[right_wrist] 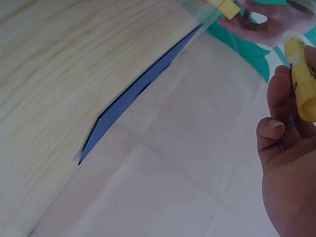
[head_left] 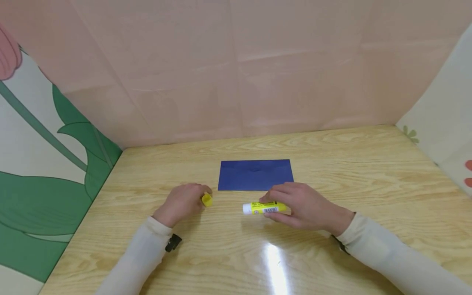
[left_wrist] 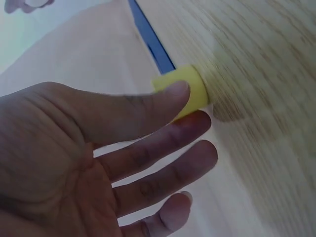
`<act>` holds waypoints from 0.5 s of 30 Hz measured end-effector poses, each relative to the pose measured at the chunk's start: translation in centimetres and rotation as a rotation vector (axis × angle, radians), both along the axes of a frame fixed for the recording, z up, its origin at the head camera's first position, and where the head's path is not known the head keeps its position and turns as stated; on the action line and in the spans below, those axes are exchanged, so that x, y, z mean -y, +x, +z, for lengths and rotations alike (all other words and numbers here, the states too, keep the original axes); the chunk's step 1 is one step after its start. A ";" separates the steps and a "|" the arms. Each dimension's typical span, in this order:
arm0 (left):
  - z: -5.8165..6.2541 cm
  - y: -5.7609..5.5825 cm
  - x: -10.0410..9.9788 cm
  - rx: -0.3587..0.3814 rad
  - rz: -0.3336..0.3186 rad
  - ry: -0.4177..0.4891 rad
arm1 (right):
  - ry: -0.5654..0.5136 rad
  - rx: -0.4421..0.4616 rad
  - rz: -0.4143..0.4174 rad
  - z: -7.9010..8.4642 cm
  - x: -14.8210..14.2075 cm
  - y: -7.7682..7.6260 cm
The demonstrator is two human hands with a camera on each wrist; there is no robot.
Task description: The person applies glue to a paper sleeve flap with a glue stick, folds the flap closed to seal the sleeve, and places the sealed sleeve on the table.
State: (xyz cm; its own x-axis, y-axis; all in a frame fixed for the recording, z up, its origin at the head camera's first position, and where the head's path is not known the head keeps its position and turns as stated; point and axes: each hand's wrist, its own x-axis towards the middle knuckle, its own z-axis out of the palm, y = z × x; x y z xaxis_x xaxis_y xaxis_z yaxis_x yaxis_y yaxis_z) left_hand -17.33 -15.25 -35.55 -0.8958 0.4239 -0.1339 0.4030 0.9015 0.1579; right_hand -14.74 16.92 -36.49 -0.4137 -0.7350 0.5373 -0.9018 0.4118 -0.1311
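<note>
My left hand (head_left: 185,203) pinches a yellow glue stick cap (head_left: 207,199) between thumb and fingers, its hollow end showing in the head view. In the left wrist view the thumb presses on the side of the cap (left_wrist: 195,89). My right hand (head_left: 300,205) grips a yellow glue stick (head_left: 264,207) lying sideways, its white end pointing left toward the cap. Cap and stick are apart. Behind both hands a dark blue envelope (head_left: 254,176) lies flat on the table, flap side up; the right fingers overlap its near right corner in the head view.
The wooden table (head_left: 350,172) reaches back to a pink sheet (head_left: 236,73) hung behind it. A panel with green leaves (head_left: 73,135) stands along the left, a pale patterned one (head_left: 442,119) along the right. Light glares off the table (head_left: 275,266) in front.
</note>
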 end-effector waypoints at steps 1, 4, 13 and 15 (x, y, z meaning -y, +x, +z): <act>0.0 0.0 -0.1 0.006 0.001 0.001 | 0.000 -0.002 0.003 0.0 0.0 0.0; 0.0 0.2 -0.2 0.025 0.003 0.003 | -0.001 -0.009 0.015 0.0 0.0 0.0; -0.2 0.2 -0.3 0.037 -0.011 0.043 | 0.002 0.000 0.019 0.0 -0.1 0.1; -0.3 0.2 -0.3 0.044 -0.006 0.046 | 0.000 -0.003 0.020 0.0 -0.1 0.0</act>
State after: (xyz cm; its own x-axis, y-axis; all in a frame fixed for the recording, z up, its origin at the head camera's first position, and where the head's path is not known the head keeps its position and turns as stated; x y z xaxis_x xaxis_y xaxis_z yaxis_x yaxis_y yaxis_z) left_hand -17.17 -14.91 -35.89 -0.8869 0.4357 -0.1533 0.4000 0.8905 0.2169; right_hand -14.70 16.99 -36.51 -0.3977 -0.7430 0.5383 -0.9101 0.3939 -0.1288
